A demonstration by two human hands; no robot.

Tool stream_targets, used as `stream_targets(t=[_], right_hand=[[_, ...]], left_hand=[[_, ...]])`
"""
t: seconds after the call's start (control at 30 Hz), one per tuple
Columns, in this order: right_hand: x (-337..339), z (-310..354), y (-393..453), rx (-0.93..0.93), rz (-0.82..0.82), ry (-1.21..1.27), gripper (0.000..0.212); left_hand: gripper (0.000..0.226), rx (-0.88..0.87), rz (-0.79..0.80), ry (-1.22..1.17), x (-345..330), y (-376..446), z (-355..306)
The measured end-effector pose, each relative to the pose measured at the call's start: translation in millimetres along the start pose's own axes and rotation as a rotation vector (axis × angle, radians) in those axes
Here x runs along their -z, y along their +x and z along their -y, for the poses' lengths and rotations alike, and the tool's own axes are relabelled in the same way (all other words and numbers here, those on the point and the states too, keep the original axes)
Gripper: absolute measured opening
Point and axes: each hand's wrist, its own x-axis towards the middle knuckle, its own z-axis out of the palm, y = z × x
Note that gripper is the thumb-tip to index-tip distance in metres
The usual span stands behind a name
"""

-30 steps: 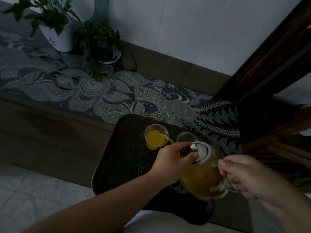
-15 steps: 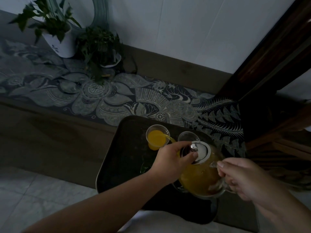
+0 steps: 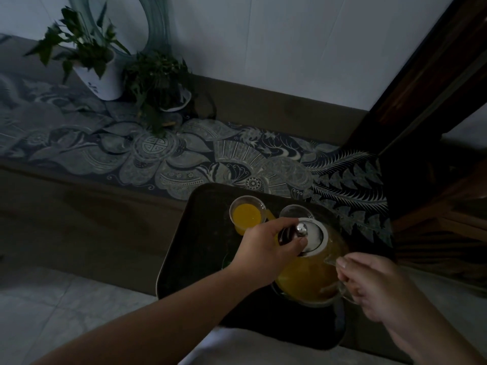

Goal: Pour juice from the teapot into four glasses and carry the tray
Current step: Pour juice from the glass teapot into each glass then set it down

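Closest to you, your right hand [image 3: 379,288] is curled shut around the glass handle of the teapot [image 3: 308,280], which is tipped toward the far left so the spout points at the glasses. Your left hand [image 3: 266,248] reaches in from the lower left, fingers bent down over the teapot lid [image 3: 315,237], thumb and fingertips pressing around the shiny metal knob, so it's closed on the lid rather than hanging loose. The teapot is still about half full of orange juice and sits over the near right part of the dark tray [image 3: 200,248]. That tray hangs off the near edge of the surface [image 3: 79,206] toward you, with a pale cloth or your clothing showing under its near rim, can't tell which. Just past your left hand, a glass [image 3: 247,216] near the tray's far edge has orange juice in it, with a bit of juice at the spout tip right beside its rim. Next to it on the right is a second glass [image 3: 296,212] that looks empty. There's something glassy under your left wrist too, but it's too dark to tell what. Further back, a patterned runner [image 3: 163,154] covers the surface, and at the far left corner by the wall stand a white potted plant [image 3: 92,61] and a smaller plant [image 3: 160,83].
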Motion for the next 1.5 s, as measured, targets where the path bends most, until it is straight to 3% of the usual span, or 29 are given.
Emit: stream_targets(t=[0.4, 0.6, 0.87, 1.17, 1.5], right_hand=[[-11, -7, -4, -0.076, -0.070, 0.164, 0.036], [-16, -8, -12, -0.062, -0.169, 0.281, 0.045], [3, -7, -21, -0.010, -0.315, 0.328, 0.044], [59, -16, -7, -0.052, -0.214, 0.163, 0.043], [116, -24, 25, -0.048, -0.045, -0.068, 0.037]], left_hand=[[0.041, -0.174, 0.008, 0.118, 18, -3, -17], [0.045, -0.291, 0.068, 0.134, 24, 5, -33], [0.042, -0.359, 0.105, 0.136, 2, 18, -48], [0.049, -0.270, 0.100, 0.095, -47, 28, -46], [0.048, -0.135, -0.061, 0.069, -103, 36, -35]])
